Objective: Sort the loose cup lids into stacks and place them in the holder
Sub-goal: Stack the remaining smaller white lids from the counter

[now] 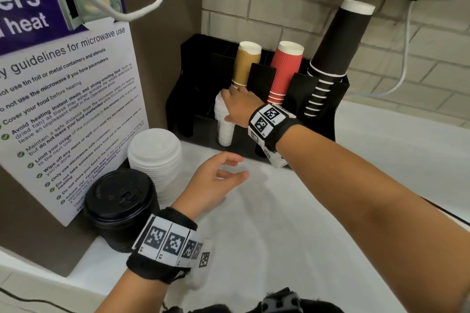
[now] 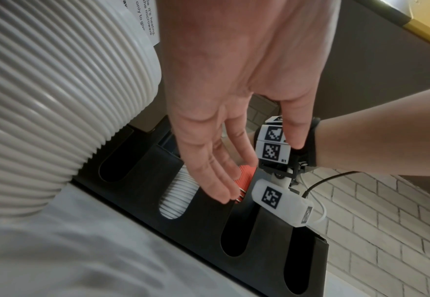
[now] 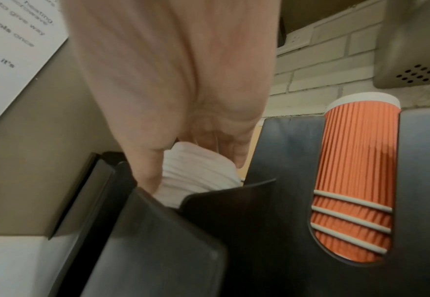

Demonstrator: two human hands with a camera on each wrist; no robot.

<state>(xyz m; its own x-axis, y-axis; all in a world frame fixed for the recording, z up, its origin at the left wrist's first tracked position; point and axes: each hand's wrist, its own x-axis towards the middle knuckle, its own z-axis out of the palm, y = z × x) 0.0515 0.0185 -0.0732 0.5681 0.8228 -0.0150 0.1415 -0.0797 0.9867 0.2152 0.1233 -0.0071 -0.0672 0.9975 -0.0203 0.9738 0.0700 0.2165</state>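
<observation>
Small white lid stack half-seated in the holder, second slot from left, gripped from above by right hand. Left hand relaxed, empty, near. Likely next: seating it, then larger white stack and black lids at near left.

Both forearms are bare, with no sleeves in view. Each wrist wears a black fabric band carrying a row of white square tiles printed with black-and-white coded markers. On the right wrist band, a white plastic camera pod hangs at 6 o'clock from a black bracket, marker-tagged, with thin black and white cables trailing toward 3 o'clock.
</observation>
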